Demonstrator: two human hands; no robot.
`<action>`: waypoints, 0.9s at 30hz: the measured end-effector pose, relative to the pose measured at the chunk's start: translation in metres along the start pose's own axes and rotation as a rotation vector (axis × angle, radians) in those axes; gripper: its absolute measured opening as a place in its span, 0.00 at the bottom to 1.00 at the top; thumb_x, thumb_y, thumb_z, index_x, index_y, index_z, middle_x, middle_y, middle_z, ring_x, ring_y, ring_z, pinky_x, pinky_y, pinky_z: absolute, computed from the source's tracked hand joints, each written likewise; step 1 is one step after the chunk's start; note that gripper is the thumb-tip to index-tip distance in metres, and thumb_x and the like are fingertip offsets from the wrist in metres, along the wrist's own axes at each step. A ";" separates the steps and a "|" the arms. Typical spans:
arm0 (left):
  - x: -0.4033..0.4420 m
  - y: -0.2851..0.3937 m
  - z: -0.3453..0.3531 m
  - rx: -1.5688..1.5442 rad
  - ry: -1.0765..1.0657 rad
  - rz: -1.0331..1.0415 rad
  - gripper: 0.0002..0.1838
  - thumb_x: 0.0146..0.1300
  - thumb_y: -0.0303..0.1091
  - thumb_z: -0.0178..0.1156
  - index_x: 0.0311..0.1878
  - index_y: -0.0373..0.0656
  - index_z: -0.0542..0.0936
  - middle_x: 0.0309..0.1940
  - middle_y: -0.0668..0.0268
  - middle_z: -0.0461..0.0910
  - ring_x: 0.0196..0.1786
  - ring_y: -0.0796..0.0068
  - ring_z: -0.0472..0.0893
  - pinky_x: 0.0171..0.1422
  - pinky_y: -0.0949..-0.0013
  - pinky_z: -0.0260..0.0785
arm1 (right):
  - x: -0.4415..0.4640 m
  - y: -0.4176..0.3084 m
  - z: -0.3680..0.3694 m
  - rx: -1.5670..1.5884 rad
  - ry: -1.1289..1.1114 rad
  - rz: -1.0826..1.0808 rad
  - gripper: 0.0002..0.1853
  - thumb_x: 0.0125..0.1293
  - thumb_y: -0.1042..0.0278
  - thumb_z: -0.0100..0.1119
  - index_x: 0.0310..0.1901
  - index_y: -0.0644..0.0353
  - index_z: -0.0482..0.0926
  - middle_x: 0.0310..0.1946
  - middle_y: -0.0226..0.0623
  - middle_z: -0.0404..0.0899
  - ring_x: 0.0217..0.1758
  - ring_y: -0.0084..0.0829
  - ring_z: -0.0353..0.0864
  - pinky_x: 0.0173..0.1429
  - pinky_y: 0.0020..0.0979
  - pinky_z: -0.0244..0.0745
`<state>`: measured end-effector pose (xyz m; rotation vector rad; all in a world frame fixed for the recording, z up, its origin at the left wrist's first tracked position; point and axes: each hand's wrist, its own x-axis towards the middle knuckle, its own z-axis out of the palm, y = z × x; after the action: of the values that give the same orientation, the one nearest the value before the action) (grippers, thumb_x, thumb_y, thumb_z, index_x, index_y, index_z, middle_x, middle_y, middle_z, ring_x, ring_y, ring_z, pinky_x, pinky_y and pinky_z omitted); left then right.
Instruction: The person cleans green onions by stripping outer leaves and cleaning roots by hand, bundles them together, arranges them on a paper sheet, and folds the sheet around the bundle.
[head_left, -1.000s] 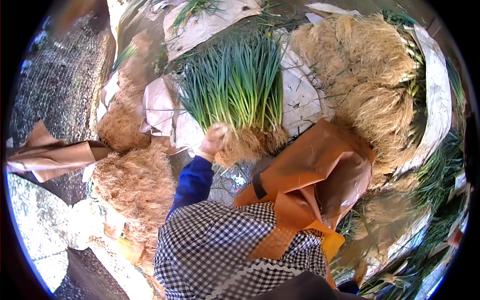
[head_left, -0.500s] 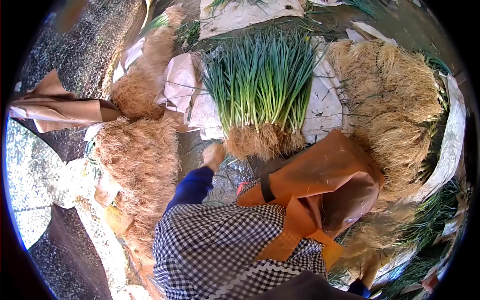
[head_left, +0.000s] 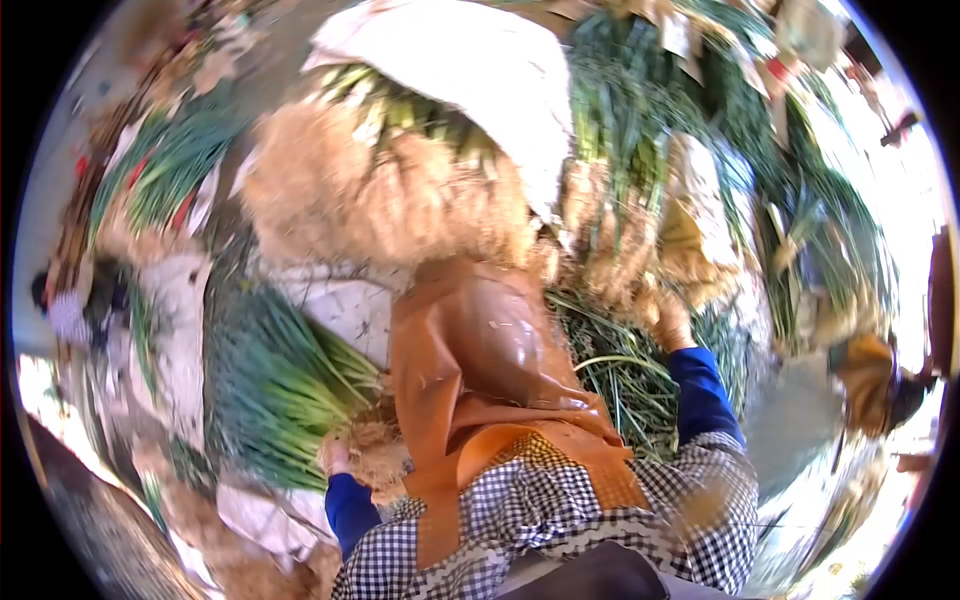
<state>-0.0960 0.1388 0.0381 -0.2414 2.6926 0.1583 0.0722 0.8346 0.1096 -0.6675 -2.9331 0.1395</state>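
My left hand [head_left: 335, 455] is low on the left, at the stem bases of a spread bunch of green onions [head_left: 280, 385], just beside their tan roots [head_left: 378, 450]. Its fingers are blurred and partly hidden. On the right, my right hand [head_left: 670, 318] reaches out to shaggy roots of more green onions [head_left: 622, 255], touching or very near them. Motion blur hides whether those fingers are closed. Loose green leaves [head_left: 630, 400] lie under my right forearm. A brown apron [head_left: 480, 340] covers my lap between the two arms.
A big heap of onion roots [head_left: 390, 205] lies ahead, partly under a white sheet [head_left: 460, 55]. More onions [head_left: 165, 165] lie at far left. A yellowish sack [head_left: 690, 225] stands by my right hand. Another person [head_left: 70, 310] is at the left edge.
My view and body have turned to the right. The spread onions now appear at lower left, with my left hand still by them. My right hand has reached forward to the roots at right.
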 end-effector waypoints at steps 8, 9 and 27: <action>-0.009 0.110 -0.115 -0.257 0.243 0.234 0.16 0.61 0.40 0.53 0.47 0.41 0.78 0.45 0.56 0.78 0.49 0.60 0.76 0.54 0.65 0.66 | -0.216 0.037 0.076 0.238 -1.614 -0.205 0.28 0.52 0.47 0.57 0.50 0.59 0.73 0.44 0.40 0.79 0.46 0.37 0.77 0.52 0.37 0.70; -0.006 0.133 -0.121 -0.299 0.272 0.308 0.16 0.62 0.39 0.52 0.47 0.41 0.78 0.45 0.57 0.78 0.49 0.61 0.77 0.54 0.65 0.66 | -0.162 0.023 0.057 0.148 -1.709 -0.030 0.29 0.53 0.47 0.56 0.52 0.59 0.72 0.41 0.39 0.79 0.45 0.36 0.78 0.49 0.37 0.71; -0.143 0.475 -0.086 -1.248 -0.982 0.724 0.21 0.64 0.36 0.53 0.58 0.39 0.68 0.50 0.62 0.75 0.49 0.72 0.77 0.51 0.70 0.70 | 0.039 -0.070 -0.086 1.421 -0.170 0.434 0.15 0.62 0.63 0.56 0.44 0.65 0.75 0.30 0.34 0.79 0.35 0.23 0.76 0.41 0.24 0.71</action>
<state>-0.0955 0.6113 0.2117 0.3867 1.2818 1.6371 0.0202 0.7945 0.2065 -0.9075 -1.8969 2.0378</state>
